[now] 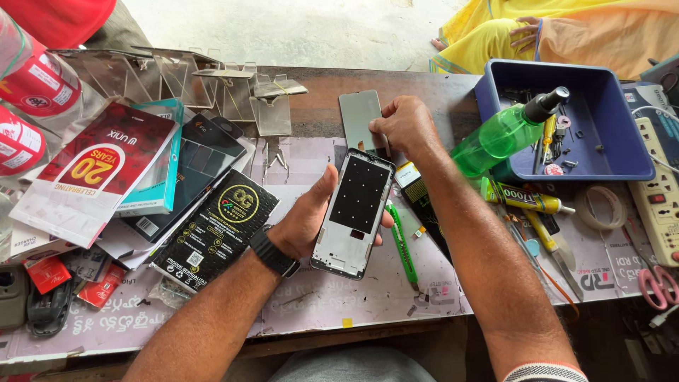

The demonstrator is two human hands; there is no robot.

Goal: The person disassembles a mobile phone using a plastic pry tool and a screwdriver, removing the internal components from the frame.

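My left hand (304,219), with a black band on its wrist, cradles an opened phone frame (353,212), silver with a dark inner plate, held face up above the table. My right hand (407,126) reaches farther back and pinches the lower edge of a grey flat screen panel (359,117) that stands tilted on the table. A green utility knife (402,244) lies just right of the phone frame.
A blue tray (622,152) of small parts and a green spray bottle (506,131) sit to the right, with glue tubes (523,200), a tape roll (600,206), a power strip (658,191) and pink scissors (659,286). Packaged accessories (212,226) and clear stands (177,78) crowd the left. Another person in yellow sits beyond.
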